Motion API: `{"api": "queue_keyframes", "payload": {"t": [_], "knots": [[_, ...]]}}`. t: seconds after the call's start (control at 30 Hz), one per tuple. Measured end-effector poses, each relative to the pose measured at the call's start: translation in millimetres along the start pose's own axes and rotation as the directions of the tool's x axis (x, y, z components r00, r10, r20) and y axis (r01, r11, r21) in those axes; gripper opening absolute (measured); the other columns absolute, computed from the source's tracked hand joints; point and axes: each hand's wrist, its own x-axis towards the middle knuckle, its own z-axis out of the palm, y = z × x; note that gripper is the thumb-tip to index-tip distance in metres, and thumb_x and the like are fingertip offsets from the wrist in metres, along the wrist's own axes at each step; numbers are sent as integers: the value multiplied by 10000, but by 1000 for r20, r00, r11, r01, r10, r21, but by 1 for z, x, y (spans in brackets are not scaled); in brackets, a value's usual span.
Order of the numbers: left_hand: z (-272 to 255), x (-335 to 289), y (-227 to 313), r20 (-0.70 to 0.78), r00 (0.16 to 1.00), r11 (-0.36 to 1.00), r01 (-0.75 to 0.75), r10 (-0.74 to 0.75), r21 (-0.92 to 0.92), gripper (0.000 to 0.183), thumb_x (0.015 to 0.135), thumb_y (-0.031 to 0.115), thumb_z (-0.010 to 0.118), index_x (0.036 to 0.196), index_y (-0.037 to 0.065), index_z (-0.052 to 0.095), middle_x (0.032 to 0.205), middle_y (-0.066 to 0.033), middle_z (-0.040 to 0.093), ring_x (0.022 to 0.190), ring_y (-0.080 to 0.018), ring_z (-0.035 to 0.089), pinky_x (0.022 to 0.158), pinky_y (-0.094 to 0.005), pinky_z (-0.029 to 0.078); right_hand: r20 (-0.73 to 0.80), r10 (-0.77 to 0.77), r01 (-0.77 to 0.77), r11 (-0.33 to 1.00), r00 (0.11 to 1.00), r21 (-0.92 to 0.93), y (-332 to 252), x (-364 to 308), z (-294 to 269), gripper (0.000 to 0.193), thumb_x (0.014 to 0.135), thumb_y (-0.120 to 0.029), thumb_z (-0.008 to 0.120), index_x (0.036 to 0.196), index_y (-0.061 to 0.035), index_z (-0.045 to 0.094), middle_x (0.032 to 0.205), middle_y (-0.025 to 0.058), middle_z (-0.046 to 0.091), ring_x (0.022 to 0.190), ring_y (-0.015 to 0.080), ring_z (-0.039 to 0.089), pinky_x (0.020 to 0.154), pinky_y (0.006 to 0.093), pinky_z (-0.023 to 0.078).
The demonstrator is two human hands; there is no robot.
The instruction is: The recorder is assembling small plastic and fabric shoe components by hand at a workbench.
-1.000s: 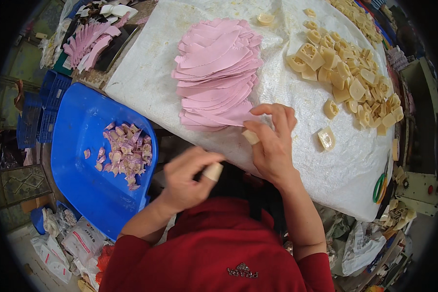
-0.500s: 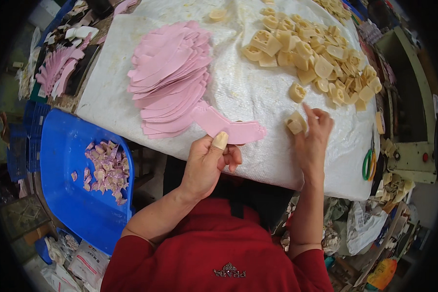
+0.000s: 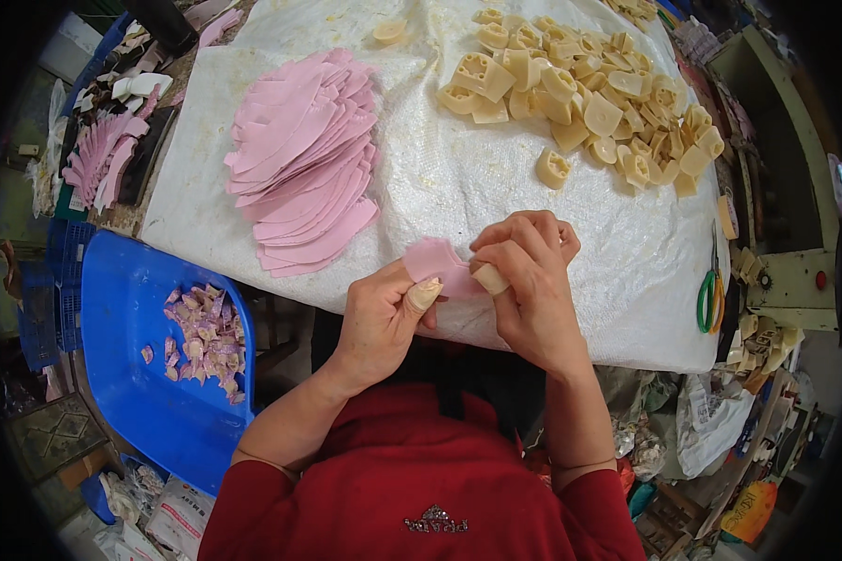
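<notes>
A pink strip [image 3: 432,260] is pinched in my left hand [image 3: 376,323], whose thumb wears a pale cover. My right hand [image 3: 537,297] is closed against the strip's right end. The beige heel block that it picked up is hidden behind its fingers, and a pale cover shows on its thumb. A fanned stack of pink strips [image 3: 304,159] lies ahead to the left. Ahead to the right is a heap of beige heel blocks [image 3: 589,107], with a single heel block [image 3: 552,168] set apart toward me.
White woven sheeting [image 3: 421,168] covers the table. A blue tub [image 3: 126,365] at the left holds small pinkish-purple pieces [image 3: 206,337]. Scissors [image 3: 710,299] with green and orange handles lie at the table's right edge. More pink strips [image 3: 103,154] sit at the far left.
My right hand has lifted a beige heel block off the sheet and come left to meet my left hand. The pink strip has come away from the stack and is now between both hands.
</notes>
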Motion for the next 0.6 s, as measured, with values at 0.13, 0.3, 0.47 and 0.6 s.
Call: {"api": "queue_keyframes", "payload": {"t": [0.13,0.3,0.47,0.6], "knots": [[-5,-4,-3,-16,1000,988,-5,8,152,334,975,278,498,900,-13,644,653,-30,587,529,-75,510,486,-208,401,-80,-50,43,995,996,-89,-7,2,6,246,607,44,599,808,-93,567,933,29,549,993,257,483,918,450,248],[-20,-12,-5,-127,981,988,151,-144,45,221,944,142,538,837,-21,643,648,-72,570,513,-121,529,490,-254,415,-255,9,-31,996,967,-82,12,6,1,249,613,52,600,821,-81,563,885,52,560,970,272,490,922,419,266],[-46,-28,-11,-33,995,991,-89,93,100,243,938,151,516,836,-39,628,695,-83,596,553,-129,553,513,-243,421,-153,22,-15,999,988,45,7,23,-6,204,685,38,604,845,-87,587,794,41,572,862,248,521,868,363,307],[-47,-28,-6,40,967,966,-254,252,47,332,957,218,462,902,-59,637,866,-146,623,736,-178,606,656,-288,472,-24,4,-1,995,1000,100,-3,40,30,180,705,-16,616,855,-116,613,797,38,574,871,235,516,894,399,285]]}}
